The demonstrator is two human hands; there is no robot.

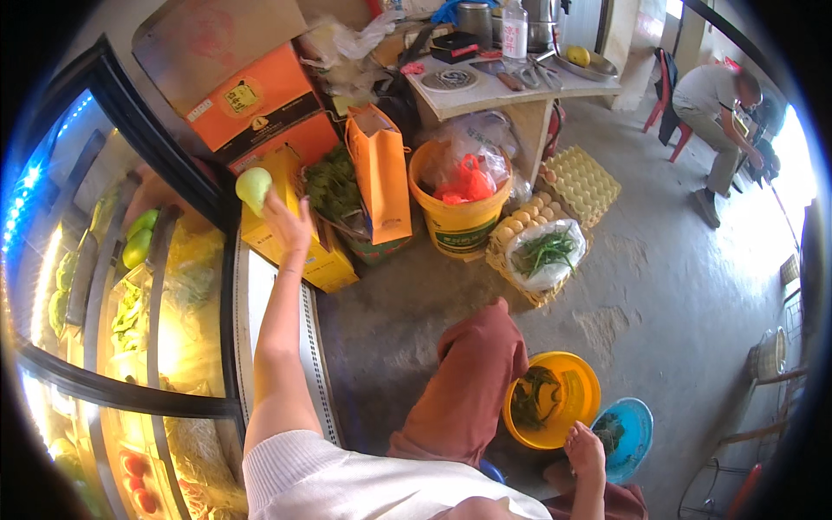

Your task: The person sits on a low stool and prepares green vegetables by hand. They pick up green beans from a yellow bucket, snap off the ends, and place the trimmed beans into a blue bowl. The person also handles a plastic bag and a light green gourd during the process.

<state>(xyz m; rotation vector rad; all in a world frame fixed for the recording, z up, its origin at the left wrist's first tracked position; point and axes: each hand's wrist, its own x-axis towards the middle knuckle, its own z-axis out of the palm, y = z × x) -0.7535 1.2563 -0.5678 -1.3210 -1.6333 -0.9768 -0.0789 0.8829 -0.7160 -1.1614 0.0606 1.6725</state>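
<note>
My left hand reaches out over the yellow carton beside the glass-fronted display fridge. Its fingers touch a round pale green fruit or vegetable, which lies at the carton's far left corner; whether the hand bears its weight cannot be told. Near my knees, my right hand is half curled at the rim of a yellow plastic basin that holds green vegetables. Nothing shows clearly in that hand. A blue plastic basin with dark greens inside is just right of it.
A display fridge stands left. Ahead are an orange paper bag, a yellow bucket, a wicker basket with eggs and greens, egg trays and a cluttered table. A person sits at the upper right.
</note>
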